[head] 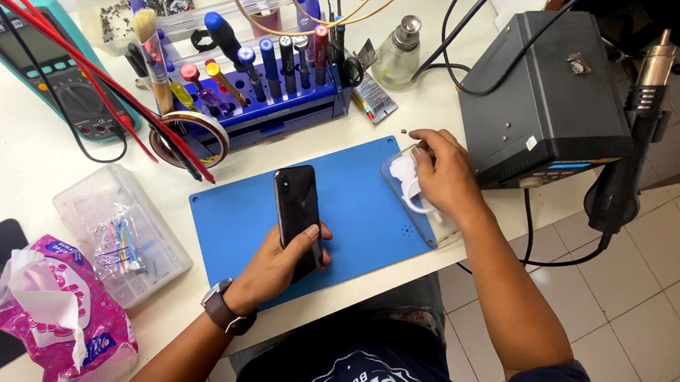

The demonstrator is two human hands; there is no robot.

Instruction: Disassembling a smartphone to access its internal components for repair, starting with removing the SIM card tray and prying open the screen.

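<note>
My left hand (pixel 275 266) grips a black smartphone (pixel 295 204) by its lower end, holding it upright over the blue work mat (pixel 354 216). A brown watch sits on that wrist. My right hand (pixel 441 174) rests in a clear plastic container (pixel 393 175) at the mat's right edge, with its fingers on white pieces inside. Whether those fingers pinch one piece is hidden.
A blue tool rack (pixel 271 98) with screwdrivers stands behind the mat. A teal multimeter (pixel 53 67) with red and black leads lies at the left. A clear parts box (pixel 118 231), a pink tissue pack (pixel 60 315), a black rework station (pixel 546 94) and a glass bottle (pixel 401 56) surround the mat.
</note>
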